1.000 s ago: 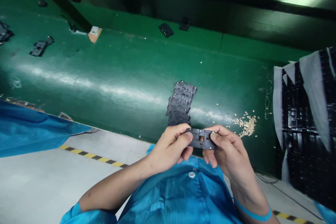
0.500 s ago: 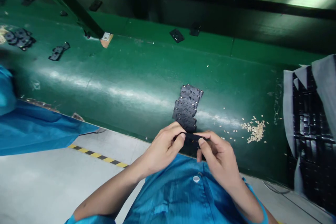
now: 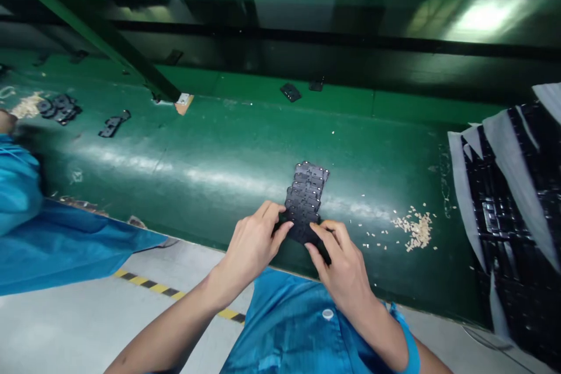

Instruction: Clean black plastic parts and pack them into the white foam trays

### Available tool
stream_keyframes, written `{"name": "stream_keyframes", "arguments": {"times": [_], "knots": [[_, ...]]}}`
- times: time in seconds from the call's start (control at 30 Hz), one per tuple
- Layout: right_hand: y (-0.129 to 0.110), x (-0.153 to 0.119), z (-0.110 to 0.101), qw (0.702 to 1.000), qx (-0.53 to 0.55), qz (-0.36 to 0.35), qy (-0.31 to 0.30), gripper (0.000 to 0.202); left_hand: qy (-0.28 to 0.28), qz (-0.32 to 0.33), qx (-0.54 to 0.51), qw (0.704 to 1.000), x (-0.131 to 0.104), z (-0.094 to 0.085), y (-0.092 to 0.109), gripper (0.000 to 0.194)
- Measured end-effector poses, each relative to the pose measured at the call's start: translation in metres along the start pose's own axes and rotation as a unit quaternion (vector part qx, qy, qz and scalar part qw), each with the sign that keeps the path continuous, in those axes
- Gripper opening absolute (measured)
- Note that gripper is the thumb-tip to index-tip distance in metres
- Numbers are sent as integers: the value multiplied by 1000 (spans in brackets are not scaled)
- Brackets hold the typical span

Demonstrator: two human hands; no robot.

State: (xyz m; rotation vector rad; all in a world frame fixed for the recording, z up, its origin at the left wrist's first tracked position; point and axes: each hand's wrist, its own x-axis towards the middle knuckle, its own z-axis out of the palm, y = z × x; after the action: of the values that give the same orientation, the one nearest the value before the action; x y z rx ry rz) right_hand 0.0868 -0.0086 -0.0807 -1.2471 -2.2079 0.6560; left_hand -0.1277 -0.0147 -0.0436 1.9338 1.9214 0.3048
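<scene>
A row of overlapping flat black plastic parts (image 3: 307,187) lies on the green bench. My left hand (image 3: 256,236) is at the left side of the row's near end, thumb and forefinger closed at the edge of the nearest black plastic part (image 3: 302,229). Across from it, my right hand (image 3: 339,257) has its thumb and fingertips on that part's right side. The part lies against the row, and its near edge is partly hidden by the fingers.
Small pale chips (image 3: 418,231) are scattered to the right. Beyond them stands a black tray stack (image 3: 504,210) with whitish strips. Loose black parts (image 3: 290,92) lie farther back. A green post (image 3: 131,64) rises at left, near a co-worker's blue sleeve (image 3: 17,181).
Both hands have moved from in front of my body forward to the row, bringing the black plastic part down onto its near end. The camera view has tilted up.
</scene>
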Motion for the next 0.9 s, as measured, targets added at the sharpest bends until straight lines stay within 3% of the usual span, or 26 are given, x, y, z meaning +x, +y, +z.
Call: {"name": "stream_keyframes", "arguments": {"times": [0.1,0.17,0.27,0.4,0.47,0.57,0.67,0.73,0.83,0.9], "knots": [[0,0,-7,999,28,0,18,27,24,13,-1,1000,22,-14,-16,12],[1,1,-13,998,52,6,31,26,46,35,0,998,57,-27,-30,11],[4,3,-21,994,97,13,52,25,73,64,7,995,138,-47,-47,9],[12,6,-30,988,135,6,76,26,62,88,25,994,255,-66,-54,33],[19,6,-31,987,140,0,83,27,47,105,34,993,299,-69,-53,45],[29,4,-26,985,141,-2,98,28,9,111,49,993,345,-70,-52,49],[37,2,-22,982,152,8,115,27,-26,100,60,993,369,-75,-52,42],[39,3,-25,979,167,26,110,27,-37,95,66,993,373,-81,-48,36],[40,9,-37,974,197,53,100,25,-35,119,67,990,353,-87,-25,22],[42,16,-48,964,228,84,109,21,-32,169,57,984,319,-81,2,14]]}}
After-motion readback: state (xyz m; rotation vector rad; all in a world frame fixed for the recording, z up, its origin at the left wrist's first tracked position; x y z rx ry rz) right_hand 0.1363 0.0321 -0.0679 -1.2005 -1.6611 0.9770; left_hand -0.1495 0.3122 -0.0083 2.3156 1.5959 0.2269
